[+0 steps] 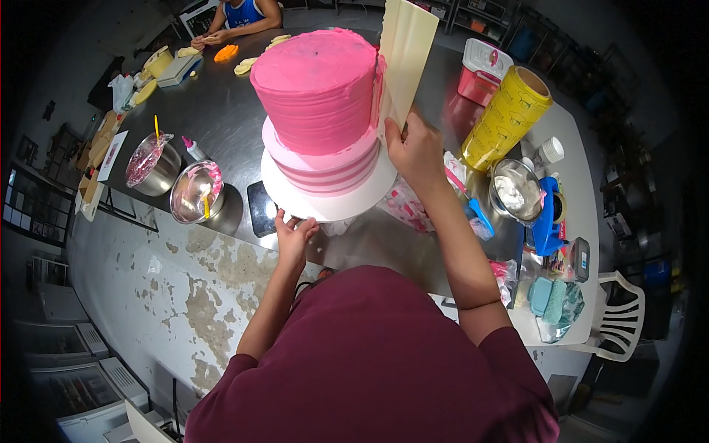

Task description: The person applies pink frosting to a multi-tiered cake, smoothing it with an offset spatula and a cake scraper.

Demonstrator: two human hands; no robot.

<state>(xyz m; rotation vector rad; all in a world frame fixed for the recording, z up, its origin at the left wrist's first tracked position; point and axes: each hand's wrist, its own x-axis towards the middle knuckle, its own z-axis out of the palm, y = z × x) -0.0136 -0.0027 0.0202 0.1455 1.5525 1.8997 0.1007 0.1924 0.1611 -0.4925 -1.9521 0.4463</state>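
A tall pink frosted cake stands above a striped pink-and-white lower tier, on a round white board. My right hand grips the lower end of a cream-coloured flat scraper, held upright with its edge against the cake's right side. Pink frosting shows along that edge. My left hand is at the front rim of the board, fingers touching it from the near side and partly hidden beneath it. A dark phone lies just left of the board.
Two metal bowls stand left. On the right are a yellow wrap roll, a bowl of white cream, a blue tape dispenser and a pink-and-white tub. Across the table sits another person.
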